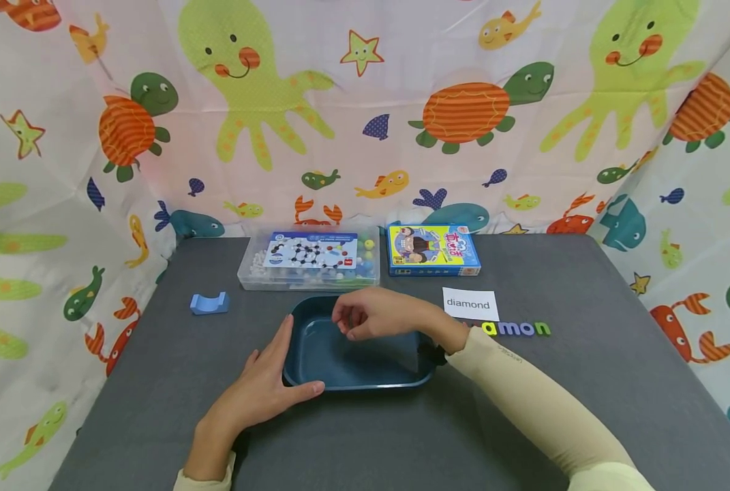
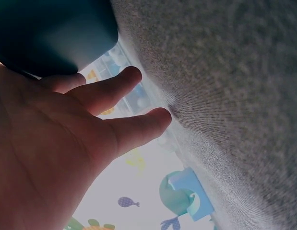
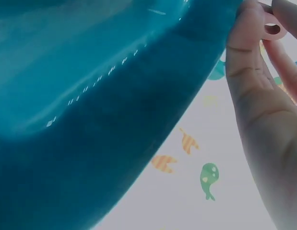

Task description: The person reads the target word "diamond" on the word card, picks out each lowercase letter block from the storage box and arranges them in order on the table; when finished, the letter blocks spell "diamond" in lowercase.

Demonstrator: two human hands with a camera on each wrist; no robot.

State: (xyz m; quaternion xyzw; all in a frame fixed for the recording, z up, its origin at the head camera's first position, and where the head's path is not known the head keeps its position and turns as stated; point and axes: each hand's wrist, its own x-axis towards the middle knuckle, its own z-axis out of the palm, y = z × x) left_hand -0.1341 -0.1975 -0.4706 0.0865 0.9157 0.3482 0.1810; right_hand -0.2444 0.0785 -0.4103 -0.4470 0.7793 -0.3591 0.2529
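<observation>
My left hand (image 1: 260,385) rests against the left end of a dark blue tray (image 1: 365,387), its fingers fairly straight and thumb by the near rim. In the left wrist view those fingers spread beside the tray (image 2: 57,38). Over the tray's far part, my right hand (image 1: 379,314) has curled fingers. In the right wrist view its fingertips pinch a small pinkish piece with a round hole (image 3: 274,20), which looks like a letter. Colored letters, including a yellow "a" (image 1: 489,329) and a green "n" (image 1: 542,329), stand in a row, the first ones mostly hidden by my right wrist.
A white card reading "diamond" (image 1: 470,304) lies just behind the letters. Farther back are a clear plastic case of small balls (image 1: 309,279) and a blue-yellow box (image 1: 435,251). A light blue curved block (image 1: 209,304) sits left. Patterned cloth (image 1: 340,136) surrounds the grey table.
</observation>
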